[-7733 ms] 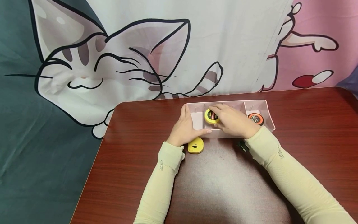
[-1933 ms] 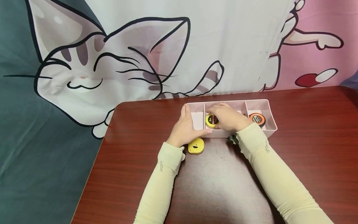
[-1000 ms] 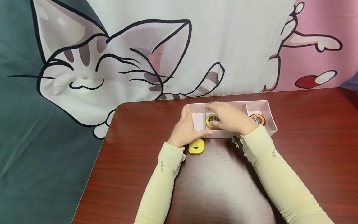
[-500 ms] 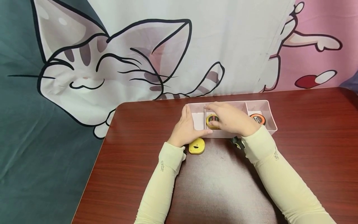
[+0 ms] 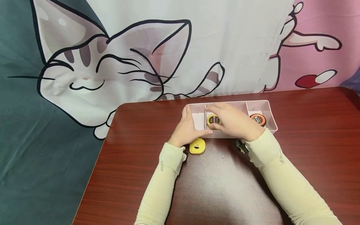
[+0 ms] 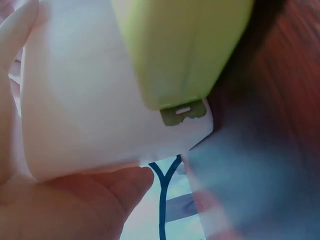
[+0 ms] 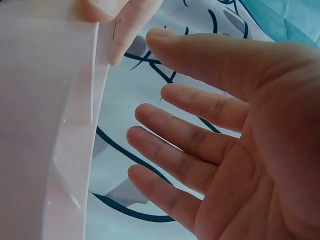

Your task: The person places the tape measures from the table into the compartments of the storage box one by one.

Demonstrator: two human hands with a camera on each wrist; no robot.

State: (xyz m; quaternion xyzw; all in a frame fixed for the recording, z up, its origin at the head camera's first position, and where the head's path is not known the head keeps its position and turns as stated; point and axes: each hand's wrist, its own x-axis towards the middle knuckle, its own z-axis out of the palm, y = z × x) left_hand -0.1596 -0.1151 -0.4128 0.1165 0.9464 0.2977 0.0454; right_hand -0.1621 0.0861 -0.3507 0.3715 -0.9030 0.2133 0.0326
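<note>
My left hand (image 5: 184, 129) rests at the left end of a pale pink divided box (image 5: 197, 122), its straight fingers along the end wall and its thumb on the front rim. Over the second compartment from the left is my right hand (image 5: 234, 120). In the right wrist view its fingers (image 7: 185, 140) are spread and loosely bent above the box, holding nothing. Partly hidden beneath it, a yellow tape measure (image 5: 212, 120) marked 2m lies in that compartment. An orange tape measure (image 5: 258, 119) sits in the right-hand compartment. My right hand hides the box's middle.
Another yellow tape measure (image 5: 197, 146) stands on the table just in front of the box, near my left wrist; it looms large in the left wrist view. The dark red wooden table (image 5: 121, 162) meets a cartoon-cat curtain (image 5: 135, 62) behind the box.
My right fingers, at the yellow tape measure's top and side 1.9 s ago, have loosened from it; the hand has drawn slightly right. The left hand has stayed put.
</note>
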